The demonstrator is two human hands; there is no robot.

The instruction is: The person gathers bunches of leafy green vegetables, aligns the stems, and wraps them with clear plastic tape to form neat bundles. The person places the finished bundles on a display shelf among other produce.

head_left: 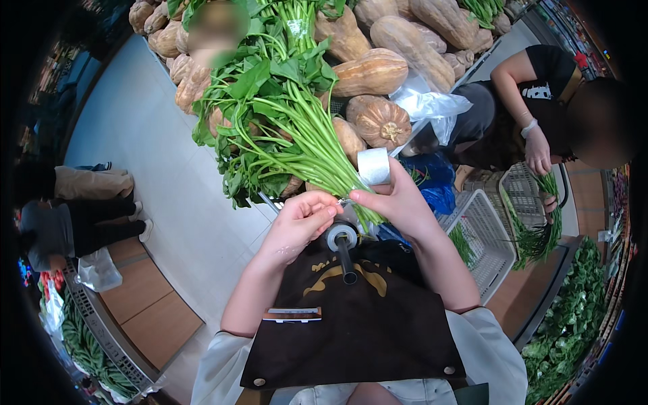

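A bunch of leafy green vegetables [314, 136] with long stems slants across the pumpkins, its cut ends towards me. My right hand [405, 205] grips the stems near those ends, thumb on top. Against its fingers sits a roll of tape [373, 167], silvery white. My left hand [306, 220] pinches a strip of clear tape [345, 202] at the stems' left side; the fingers hide part of the strip. Another bunch [298, 28] lies further off, with a clear band around its stems. Just below my hands stands a dark rod with a pale ring [341, 238].
Pumpkins [379, 121] are heaped ahead, with a clear plastic bag [430, 106] at their right. A blue plastic bag [430, 177] and white plastic crates [486, 243] stand at right. Beside them a co-worker [526, 101] handles thin greens [549, 223]. Two people [86, 212] stand at left.
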